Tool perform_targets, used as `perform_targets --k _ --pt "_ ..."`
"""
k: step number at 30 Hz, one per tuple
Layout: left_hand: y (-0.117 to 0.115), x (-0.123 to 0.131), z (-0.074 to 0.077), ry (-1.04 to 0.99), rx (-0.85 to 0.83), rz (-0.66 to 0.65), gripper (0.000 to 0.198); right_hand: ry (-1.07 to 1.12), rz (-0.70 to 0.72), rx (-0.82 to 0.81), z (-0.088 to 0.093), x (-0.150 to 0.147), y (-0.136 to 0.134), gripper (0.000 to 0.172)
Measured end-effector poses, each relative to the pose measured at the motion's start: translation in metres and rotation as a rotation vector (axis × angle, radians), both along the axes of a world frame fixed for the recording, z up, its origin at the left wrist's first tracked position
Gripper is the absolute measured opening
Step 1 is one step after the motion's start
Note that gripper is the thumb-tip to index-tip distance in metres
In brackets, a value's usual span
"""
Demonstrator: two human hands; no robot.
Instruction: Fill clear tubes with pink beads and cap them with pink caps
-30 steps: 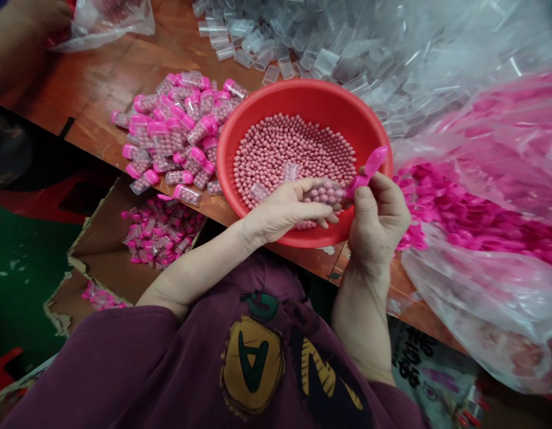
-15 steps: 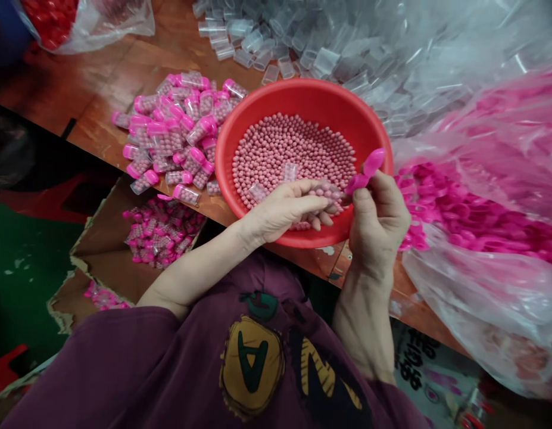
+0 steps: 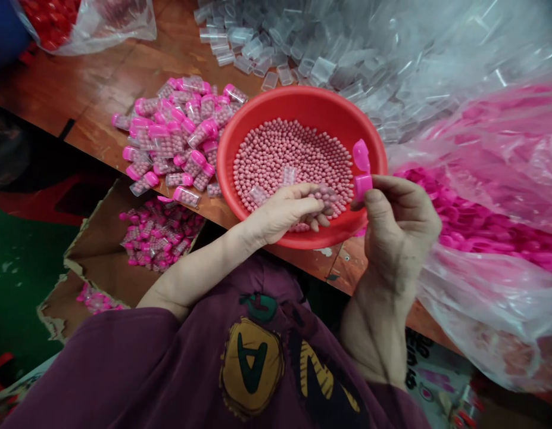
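The left hand (image 3: 284,210) curls around a clear tube (image 3: 323,195) of beads, mostly hidden by fingers, above the red basin (image 3: 302,101). The right hand (image 3: 398,223) pinches a pink flip cap (image 3: 362,173) just beside it.

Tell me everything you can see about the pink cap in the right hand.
The pink cap is a small flip-top piece of glossy bright pink plastic. It has two parts joined by a hinge: a squarish base and a rounded lid, which stands open and tilted upward. The right hand pinches the base between thumb and fingers, holding it above the near right rim of the red basin. Nothing else touches it; the left hand is apart from it.
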State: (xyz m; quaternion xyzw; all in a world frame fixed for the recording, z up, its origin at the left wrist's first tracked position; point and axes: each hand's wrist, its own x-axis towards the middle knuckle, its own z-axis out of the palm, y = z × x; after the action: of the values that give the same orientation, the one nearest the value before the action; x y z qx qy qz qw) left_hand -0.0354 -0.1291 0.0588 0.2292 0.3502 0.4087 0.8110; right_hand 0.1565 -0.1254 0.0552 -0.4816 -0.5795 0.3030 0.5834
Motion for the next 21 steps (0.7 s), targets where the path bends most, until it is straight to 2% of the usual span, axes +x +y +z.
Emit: perform_targets --k 10,14,21 --pt "0.002 0.000 0.007 -0.014 -0.006 -0.015 0.022 -0.091 0.035 -0.019 -0.001 -0.009 -0.004 0.013" --pt "0.000 0.001 0.004 0.024 0.033 -0.027 0.009 -0.136 0.046 -0.025 0.002 -0.009 -0.003 0.012" --pt "-0.003 0.001 0.001 0.064 0.087 -0.031 0.018 -0.251 0.057 -0.024 0.007 -0.007 -0.003 0.013"
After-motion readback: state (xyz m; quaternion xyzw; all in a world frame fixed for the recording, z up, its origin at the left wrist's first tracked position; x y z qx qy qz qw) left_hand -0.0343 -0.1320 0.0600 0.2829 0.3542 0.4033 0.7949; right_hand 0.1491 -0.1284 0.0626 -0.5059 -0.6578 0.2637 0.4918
